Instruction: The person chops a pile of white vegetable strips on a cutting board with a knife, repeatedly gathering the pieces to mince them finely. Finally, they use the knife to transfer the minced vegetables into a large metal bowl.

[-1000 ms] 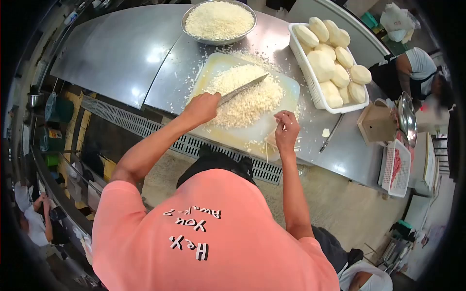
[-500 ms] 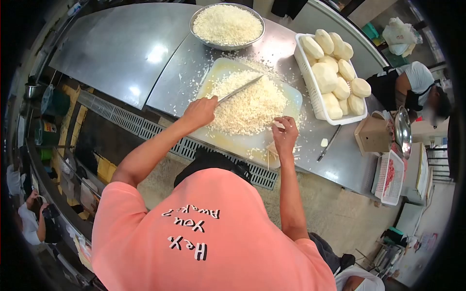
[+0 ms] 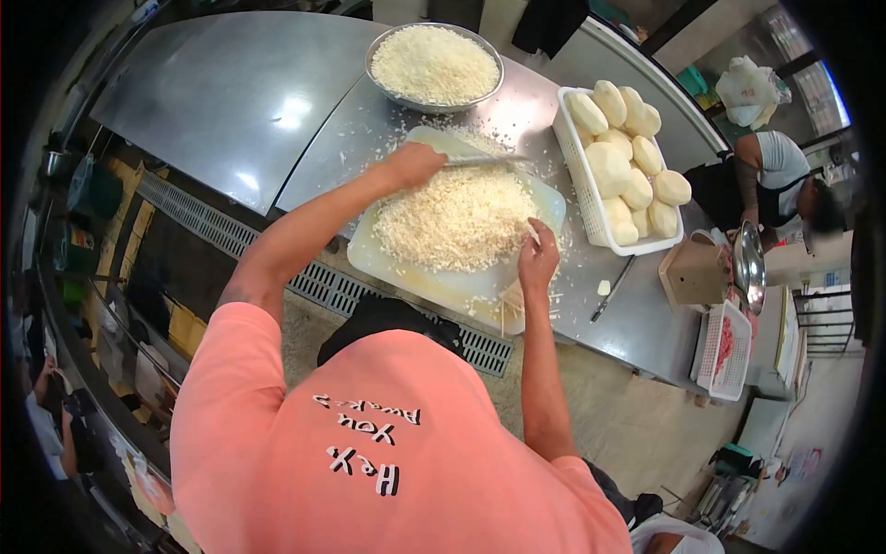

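My left hand (image 3: 415, 166) is closed on the handle of a knife (image 3: 487, 160), whose blade lies over the far part of a pile of finely chopped white pieces (image 3: 452, 217). The pile rests on a pale cutting board (image 3: 397, 263). At the pile's right edge, the fingers of my right hand (image 3: 538, 256) are pinched together; a pale bit shows at the fingertips, too small to name. Thin sticks (image 3: 513, 295) lie on the board's near right corner, below that hand.
Behind the board stands a metal bowl (image 3: 374, 60) heaped with chopped pieces. A white basket (image 3: 583, 175) of peeled, rounded vegetables is right of it. Another knife (image 3: 613, 289) lies on the metal table (image 3: 231, 102). Farther right are a cardboard box (image 3: 692, 274) and a co-worker (image 3: 784, 171).
My left hand and the knife have moved away from me to the pile's far side, and the blade has turned nearly level across the view. My right hand remains by the pile's right edge.
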Tool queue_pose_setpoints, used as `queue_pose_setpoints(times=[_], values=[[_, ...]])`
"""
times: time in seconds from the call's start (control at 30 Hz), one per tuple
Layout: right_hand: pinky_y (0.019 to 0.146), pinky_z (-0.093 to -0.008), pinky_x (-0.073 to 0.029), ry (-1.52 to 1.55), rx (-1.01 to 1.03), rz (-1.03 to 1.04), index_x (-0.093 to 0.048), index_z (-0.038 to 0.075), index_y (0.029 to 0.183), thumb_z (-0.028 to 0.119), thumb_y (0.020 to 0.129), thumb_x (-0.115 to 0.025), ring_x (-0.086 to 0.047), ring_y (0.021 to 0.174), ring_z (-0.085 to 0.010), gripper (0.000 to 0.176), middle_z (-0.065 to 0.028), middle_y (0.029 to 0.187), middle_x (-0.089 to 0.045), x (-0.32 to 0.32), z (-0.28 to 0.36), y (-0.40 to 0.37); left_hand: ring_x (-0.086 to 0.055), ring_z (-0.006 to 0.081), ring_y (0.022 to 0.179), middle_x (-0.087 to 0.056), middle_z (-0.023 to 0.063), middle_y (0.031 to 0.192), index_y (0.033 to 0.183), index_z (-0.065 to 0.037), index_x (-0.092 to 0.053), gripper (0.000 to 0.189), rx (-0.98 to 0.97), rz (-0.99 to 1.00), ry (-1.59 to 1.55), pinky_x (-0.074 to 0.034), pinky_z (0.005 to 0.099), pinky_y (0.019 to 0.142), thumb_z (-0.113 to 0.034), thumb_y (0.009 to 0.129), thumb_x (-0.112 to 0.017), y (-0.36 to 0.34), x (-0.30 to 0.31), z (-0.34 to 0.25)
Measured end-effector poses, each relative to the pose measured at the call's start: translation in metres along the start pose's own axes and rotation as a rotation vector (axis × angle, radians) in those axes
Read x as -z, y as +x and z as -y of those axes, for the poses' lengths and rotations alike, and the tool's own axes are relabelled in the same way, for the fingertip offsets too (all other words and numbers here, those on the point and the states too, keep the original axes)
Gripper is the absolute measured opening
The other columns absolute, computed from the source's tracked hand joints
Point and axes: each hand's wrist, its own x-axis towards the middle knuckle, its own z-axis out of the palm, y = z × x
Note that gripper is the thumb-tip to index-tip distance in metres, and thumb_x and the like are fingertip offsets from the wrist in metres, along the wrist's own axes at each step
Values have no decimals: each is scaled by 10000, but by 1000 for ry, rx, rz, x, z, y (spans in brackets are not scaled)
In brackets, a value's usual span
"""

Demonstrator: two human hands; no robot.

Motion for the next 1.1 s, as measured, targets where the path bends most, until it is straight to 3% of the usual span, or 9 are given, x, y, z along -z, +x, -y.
queue_pose_setpoints(times=[0.07, 0.2, 0.37, 0.47, 0.53, 0.67, 0.8, 1.03, 1.1], values=[[784, -323, -492, 29, -10, -19, -636, 41, 1128, 13, 842, -562, -622, 989, -251, 296, -143, 1113, -635, -5, -10, 8, -619, 399, 756, -623, 191, 752, 888, -64, -582, 136, -196, 65, -28, -473, 502, 669, -62, 760, -539, -1, -4, -10], [939, -361, -425, -27, -62, -45, -593, 25, 1200, 71, 895, -534, -567, 1107, -296, 314, -148, 1192, -608, -16, -44, 48, -612, 400, 742, -613, 188, 738, 879, -64, -579, 101, -150, 161, -69, -465, 494, 662, -72, 783, -548, -30, 48, -25], [1045, -367, -351, -210, 78, 125, -553, 30, 1270, 239, 971, -463, -485, 1224, -313, 376, -157, 1318, -534, -40, -95, 75, -594, 419, 731, -618, 197, 730, 867, -34, -565, 124, 283, -108, -240, -457, 505, 647, -157, 861, -549, -123, 66, -19], [1055, -367, -342, 53, 21, 266, -564, 34, 1261, 281, 983, -445, -482, 1227, -319, 390, -145, 1332, -528, -54, -73, 73, -613, 427, 707, -619, 235, 718, 868, 5, -581, 168, 545, -71, -102, -476, 526, 632, -145, 878, -505, -166, 41, -28], [1042, -347, -346, 361, -126, 384, -587, 25, 1230, 283, 983, -447, -499, 1208, -255, 384, -130, 1285, -567, -54, -13, 67, -632, 443, 679, -622, 280, 706, 835, 44, -604, 178, 584, -28, -140, -515, 511, 621, -112, 848, -520, -177, 8, -53], [1033, -355, -353, 409, -8, 518, -600, -5, 1198, 278, 985, -432, -522, 1180, -256, 392, -135, 1226, -605, -62, 15, 62, -624, 451, 672, -601, 291, 668, 830, 67, -581, 181, 606, -49, -250, -506, 515, 634, -96, 859, -506, -138, 2, -119], [1036, -364, -351, 397, 171, 427, -612, -15, 1172, 285, 990, -404, -524, 1188, -289, 408, -160, 1217, -609, -45, 56, 56, -604, 477, 682, -586, 314, 666, 822, 84, -557, 201, 533, -64, -450, -490, 522, 676, -96, 882, -488, -127, 58, -145], [989, -358, -403, 237, 174, 157, -634, 2, 1132, 181, 950, -493, -573, 1138, -287, 291, -164, 1176, -634, 13, 58, 49, -594, 486, 691, -583, 320, 697, 820, 86, -551, 259, 409, -42, -384, -475, 517, 690, -129, 928, -456, -89, 0, -136], [946, -342, -439, 137, 208, 96, -652, 25, 1106, 75, 903, -533, -608, 1084, -275, 241, -155, 1125, -659, 29, 49, 40, -591, 490, 721, -578, 334, 726, 842, 91, -545, 245, 531, 240, -532, -466, 528, 685, -125, 919, -459, -75, 46, -143]])
